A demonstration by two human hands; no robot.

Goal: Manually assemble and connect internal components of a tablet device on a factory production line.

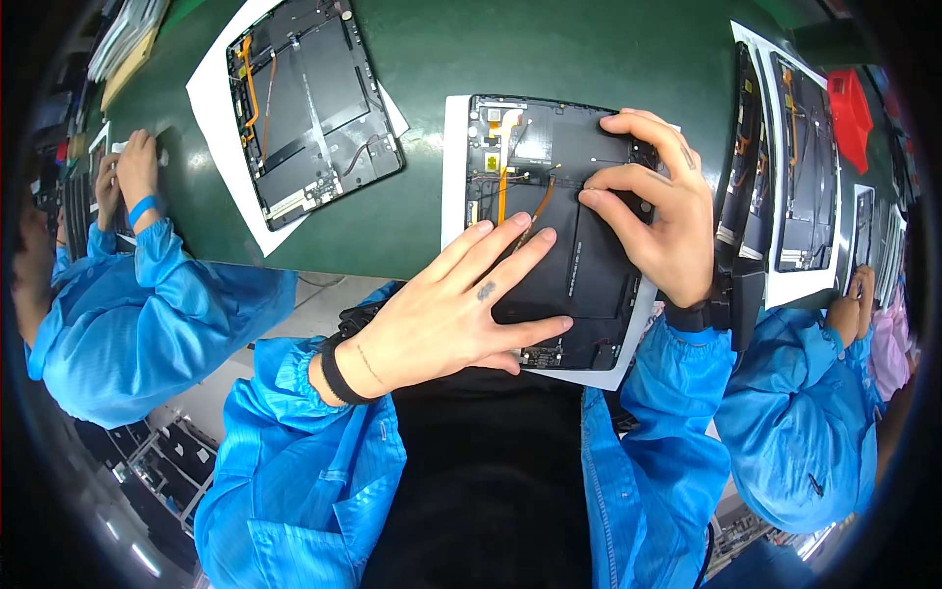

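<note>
The opened tablet lies on a white sheet at the near side of the tabletop. The left grip spreads over it; the right grip's thumb and forefinger nearly meet, whether pinching anything cannot be told. Dragging left fingers could dislodge the orange ribbon cable. Another opened tablet lies far left; black panels likely limit rightward movement.

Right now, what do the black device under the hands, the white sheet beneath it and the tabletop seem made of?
Black device: probably plastic or coated metal, matte; its panels look dull.
White sheet: likely paper, matte and thin-edged.
Tabletop: perhaps rubber or vinyl, smooth green with soft sheen.
</note>
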